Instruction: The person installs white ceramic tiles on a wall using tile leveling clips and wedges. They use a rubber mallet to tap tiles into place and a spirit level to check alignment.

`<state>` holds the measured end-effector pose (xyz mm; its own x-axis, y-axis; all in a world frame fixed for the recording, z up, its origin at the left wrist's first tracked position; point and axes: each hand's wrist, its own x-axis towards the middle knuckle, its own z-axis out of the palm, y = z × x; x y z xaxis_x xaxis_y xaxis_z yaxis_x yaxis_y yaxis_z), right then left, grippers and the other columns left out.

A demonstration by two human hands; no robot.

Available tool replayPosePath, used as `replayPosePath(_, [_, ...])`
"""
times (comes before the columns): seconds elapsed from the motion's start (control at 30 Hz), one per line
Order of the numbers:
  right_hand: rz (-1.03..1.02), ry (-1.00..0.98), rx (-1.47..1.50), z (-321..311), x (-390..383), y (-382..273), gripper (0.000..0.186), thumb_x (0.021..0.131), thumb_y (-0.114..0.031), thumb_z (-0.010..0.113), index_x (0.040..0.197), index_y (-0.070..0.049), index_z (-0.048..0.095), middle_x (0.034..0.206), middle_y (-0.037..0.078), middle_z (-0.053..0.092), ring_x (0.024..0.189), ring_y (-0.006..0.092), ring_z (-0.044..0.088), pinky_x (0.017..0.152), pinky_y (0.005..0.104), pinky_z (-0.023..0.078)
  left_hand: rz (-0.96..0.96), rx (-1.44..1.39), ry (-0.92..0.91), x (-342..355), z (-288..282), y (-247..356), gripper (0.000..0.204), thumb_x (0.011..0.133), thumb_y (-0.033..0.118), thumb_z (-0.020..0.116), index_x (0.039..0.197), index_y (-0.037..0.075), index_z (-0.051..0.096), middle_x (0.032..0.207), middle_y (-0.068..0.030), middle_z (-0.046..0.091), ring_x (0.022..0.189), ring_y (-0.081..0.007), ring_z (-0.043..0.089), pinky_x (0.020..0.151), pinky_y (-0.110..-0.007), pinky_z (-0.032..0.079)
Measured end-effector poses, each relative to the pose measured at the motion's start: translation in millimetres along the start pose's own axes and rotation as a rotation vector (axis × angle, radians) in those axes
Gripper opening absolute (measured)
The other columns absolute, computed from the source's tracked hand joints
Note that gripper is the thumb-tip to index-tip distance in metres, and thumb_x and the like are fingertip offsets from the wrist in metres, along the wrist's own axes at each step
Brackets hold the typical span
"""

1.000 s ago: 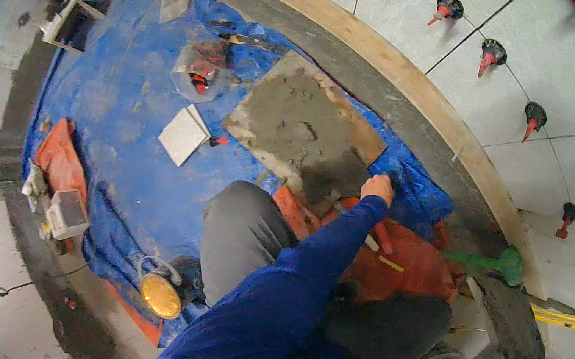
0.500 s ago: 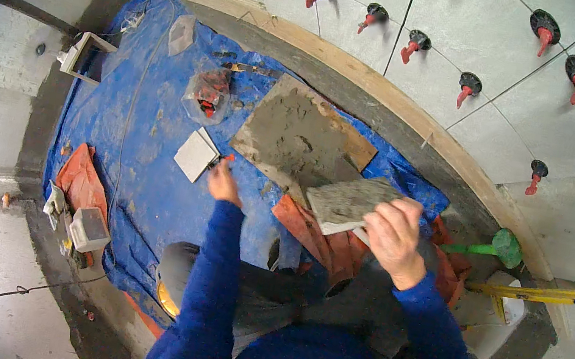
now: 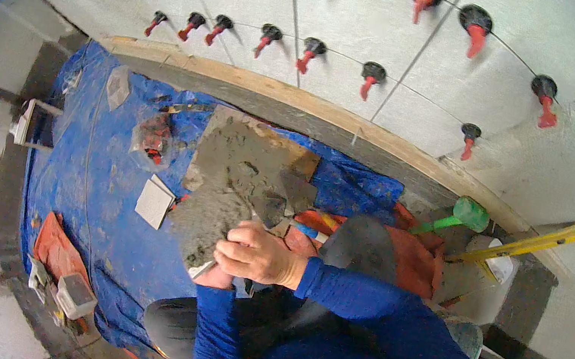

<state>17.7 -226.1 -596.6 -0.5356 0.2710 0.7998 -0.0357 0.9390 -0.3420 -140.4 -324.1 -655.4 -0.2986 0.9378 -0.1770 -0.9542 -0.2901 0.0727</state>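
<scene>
A tile coated with wet grey mortar [image 3: 207,221] is held tilted in front of me, its pale lower edge showing. My right hand [image 3: 255,252] is closed at the tile's right edge, fingers curled. Beneath that edge, my left hand [image 3: 215,276] meets the tile from below; its fingers are mostly hidden behind the tile and my right hand. Left of the tile, small pale tiles [image 3: 155,202] lie stacked on the blue tarp [image 3: 112,172]. Beyond it, a board [image 3: 206,138] carries a spread heap of mortar [image 3: 242,152].
A clear bag with red pieces [image 3: 154,137] lies left of the board. At right are a green mallet [image 3: 468,213], a yellow level [image 3: 522,242] and an orange sheet [image 3: 415,260]. Red-handled tile levellers [image 3: 372,79] stick out from the tiled wall [image 3: 354,22] above a wooden batten [image 3: 271,100].
My right hand has carried the mortar-coated tile leftward and nearer. My left hand has moved away from the small tiles to the coated tile's lower edge. The view has shifted.
</scene>
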Motion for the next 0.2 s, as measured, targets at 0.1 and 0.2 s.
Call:
replayPosePath(0.1, [-0.018,0.045,0.015,2,5,-9,0.023,0.084,-0.017,0.072,0.105,-0.010,0.074,0.122,0.002,0.067,0.111,0.0243,0.059,0.091,0.0426,0.056,0.024,0.101,-0.048,2,4,23,0.054,0.109,0.032,0.042,0.154,0.003,0.047,0.160,-0.0157,0.049,0.145,-0.0344,0.048,0.126,-0.051,0.031])
replayPosePath(0.2, [0.008,0.103,0.129,-10,-4,-2,0.035,0.083,-0.013,0.076,0.117,-0.010,0.075,0.132,0.010,0.065,0.126,0.0278,0.058,0.093,0.0445,0.058,0.144,0.144,0.061,17,23,41,0.060,0.109,0.041,0.043,0.157,0.005,0.043,0.162,-0.0159,0.047,0.149,-0.0358,0.043,0.126,-0.051,0.030])
